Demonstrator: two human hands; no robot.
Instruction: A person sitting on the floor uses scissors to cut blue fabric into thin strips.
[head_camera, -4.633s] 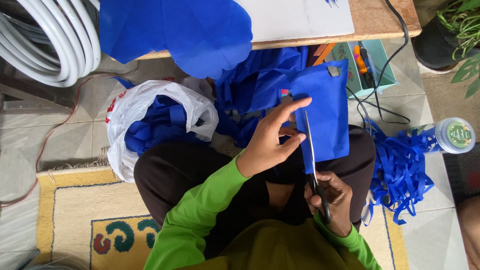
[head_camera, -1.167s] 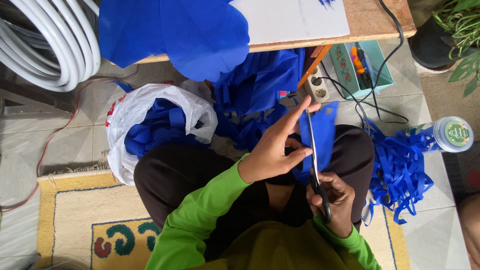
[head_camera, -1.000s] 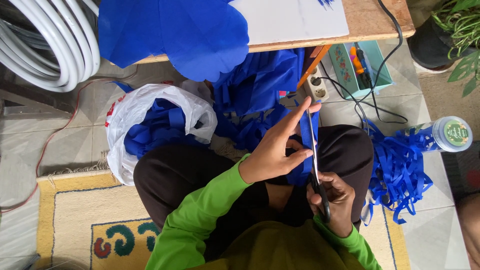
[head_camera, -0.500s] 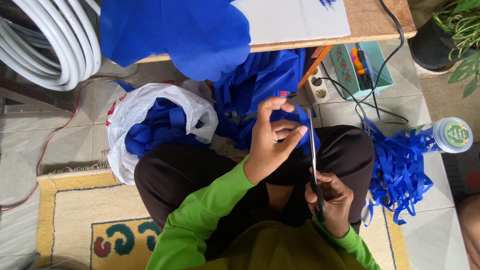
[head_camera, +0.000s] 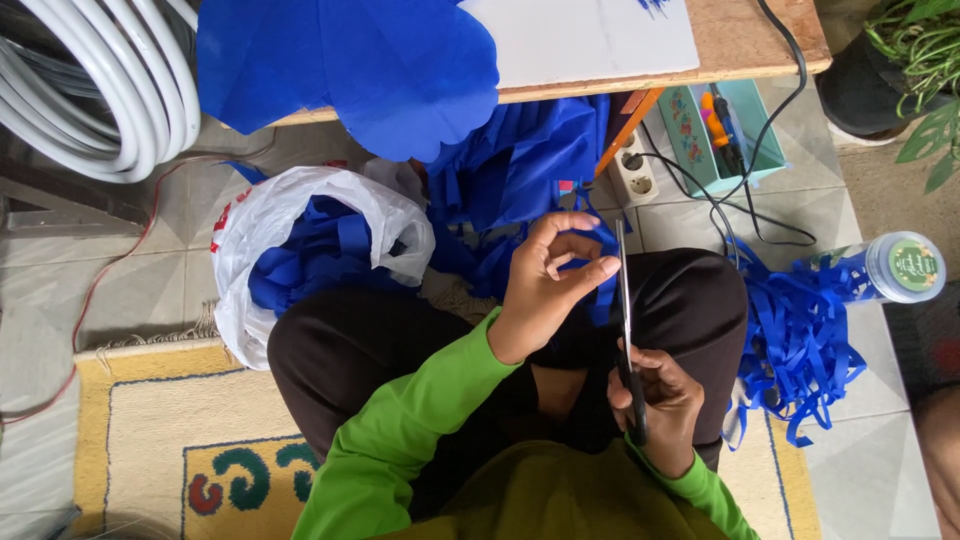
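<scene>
The person sits cross-legged on tiled floor at the edge of a yellow patterned rug (head_camera: 140, 430), green sleeves reaching forward over black trousers. The left hand (head_camera: 545, 275) is raised above the lap with its fingers curled and thumb meeting the fingertips, pinching a narrow strip of blue fabric (head_camera: 590, 225) just beside the scissor blades. The right hand (head_camera: 655, 405) is closed around the dark handles of the scissors (head_camera: 625, 320), whose long blades point away from the body and appear shut or nearly so, touching the left thumb tip. Ahead of the knees lies a heap of blue cloth (head_camera: 510, 170) under the front edge of a wooden table (head_camera: 745, 45). A white plastic bag (head_camera: 260, 230) stuffed with more blue material sits by the left knee. By the right knee is a tangle of blue strips (head_camera: 800, 330), beside a clear lidded jar (head_camera: 900, 268). A white power strip (head_camera: 637, 175) and a teal box (head_camera: 720, 130) stand under the table's right corner; grey coiled hose (head_camera: 90, 90) fills the far left.
</scene>
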